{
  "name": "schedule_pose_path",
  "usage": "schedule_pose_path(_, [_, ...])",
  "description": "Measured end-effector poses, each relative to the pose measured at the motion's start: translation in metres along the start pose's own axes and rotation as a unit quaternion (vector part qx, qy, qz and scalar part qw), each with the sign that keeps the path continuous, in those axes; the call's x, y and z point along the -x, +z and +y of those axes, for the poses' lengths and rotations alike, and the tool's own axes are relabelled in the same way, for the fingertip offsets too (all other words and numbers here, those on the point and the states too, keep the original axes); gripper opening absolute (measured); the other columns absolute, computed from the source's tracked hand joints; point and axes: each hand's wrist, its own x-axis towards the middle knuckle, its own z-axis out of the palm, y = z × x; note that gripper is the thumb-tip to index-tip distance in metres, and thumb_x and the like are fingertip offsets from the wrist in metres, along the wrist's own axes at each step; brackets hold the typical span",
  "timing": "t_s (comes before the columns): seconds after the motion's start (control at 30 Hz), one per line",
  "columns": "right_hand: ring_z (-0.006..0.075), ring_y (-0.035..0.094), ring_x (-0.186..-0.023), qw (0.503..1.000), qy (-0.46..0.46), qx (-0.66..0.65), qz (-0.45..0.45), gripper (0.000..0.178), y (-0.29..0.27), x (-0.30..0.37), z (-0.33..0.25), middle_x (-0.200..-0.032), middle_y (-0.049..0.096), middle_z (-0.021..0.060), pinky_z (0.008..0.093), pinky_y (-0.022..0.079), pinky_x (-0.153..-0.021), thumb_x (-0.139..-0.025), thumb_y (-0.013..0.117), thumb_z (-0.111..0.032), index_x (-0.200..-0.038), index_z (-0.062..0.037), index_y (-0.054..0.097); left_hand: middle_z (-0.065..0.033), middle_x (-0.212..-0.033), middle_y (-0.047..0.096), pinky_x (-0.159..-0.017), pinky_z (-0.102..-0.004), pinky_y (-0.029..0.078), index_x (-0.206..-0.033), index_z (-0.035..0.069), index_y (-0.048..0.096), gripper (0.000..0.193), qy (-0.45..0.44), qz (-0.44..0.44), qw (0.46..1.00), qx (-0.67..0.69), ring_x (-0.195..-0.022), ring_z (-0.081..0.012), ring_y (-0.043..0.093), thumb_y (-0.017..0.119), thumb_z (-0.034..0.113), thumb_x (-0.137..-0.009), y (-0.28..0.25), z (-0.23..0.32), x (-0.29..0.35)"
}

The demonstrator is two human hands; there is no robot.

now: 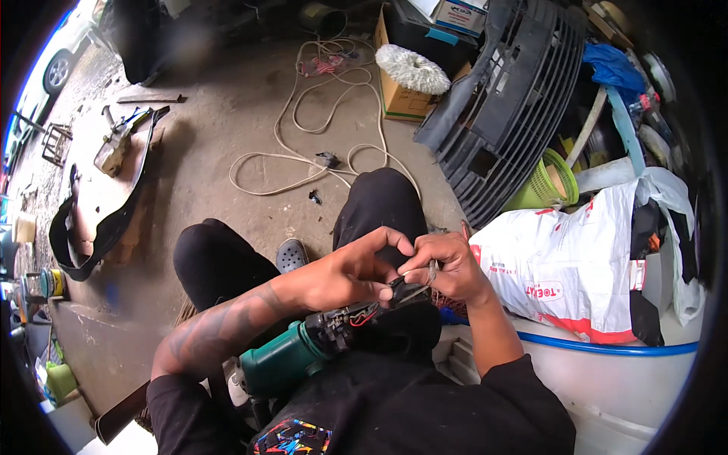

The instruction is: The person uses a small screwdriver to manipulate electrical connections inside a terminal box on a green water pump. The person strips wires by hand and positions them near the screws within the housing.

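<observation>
A power tool with a green motor housing (280,362) lies across my lap, its handle end opened up. Thin red wires (364,316) and dark inner parts show there. My left hand (345,277) is closed in a pinch on a small black part (396,284) just beyond those wires. Close against it, my right hand (449,265) is closed too, with a thin grey cord (433,273) between its fingers. The fingertips of both hands nearly meet over the black part, so its exact shape is hidden.
A pale cord (292,155) lies in loops on the floor ahead. To the right are a black slatted grille (500,114), a white fluffy pad (413,70) on a cardboard box (406,102), and a white sack (565,262) above a blue-rimmed tub (599,348). A black curved trim (83,265) lies left.
</observation>
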Motion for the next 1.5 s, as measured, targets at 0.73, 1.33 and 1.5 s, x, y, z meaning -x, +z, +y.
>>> schedule_pose_path(0.73, [0.0008, 0.044, -0.068, 0.980, 0.185, -0.072, 0.024, 0.022, 0.009, 0.003, 0.010, -0.073, 0.054, -0.0082, 0.0227, 0.035, -0.058, -0.096, 0.073, -0.019, -0.082, -0.0046, 0.064, -0.0097, -0.084, 0.063, -0.068, -0.0401, 0.052, -0.093, 0.007, 0.060, 0.035, 0.256, 0.267, 0.676, -0.637, -0.079, -0.0313, 0.066, 0.087, 0.020, -0.074, 0.020, 0.008, 0.012])
schedule_pose_path(1.33, [0.0017, 0.050, -0.074, 0.972, 0.202, -0.120, 0.012, 0.017, 0.014, -0.003, 0.006, -0.078, 0.060, -0.0069, 0.0215, 0.039, -0.065, -0.098, 0.068, -0.016, -0.088, -0.0018, 0.068, -0.0025, -0.096, 0.064, -0.071, -0.0326, 0.051, -0.103, 0.005, 0.060, 0.029, 0.248, 0.203, 0.739, -0.592, -0.090, -0.0120, 0.065, 0.066, -0.011, -0.079, 0.005, -0.001, 0.006])
schedule_pose_path(1.5, [0.0026, 0.050, -0.068, 0.991, 0.133, -0.019, 0.001, 0.017, 0.016, 0.001, -0.012, -0.071, 0.059, -0.0029, 0.0245, 0.041, -0.059, -0.095, 0.070, -0.013, -0.086, 0.0001, 0.067, -0.0056, -0.082, 0.070, -0.063, -0.0313, 0.050, -0.086, 0.000, 0.066, 0.012, 0.134, 0.292, 0.884, -0.340, -0.076, -0.0103, 0.065, 0.076, -0.002, -0.079, 0.006, -0.001, 0.008])
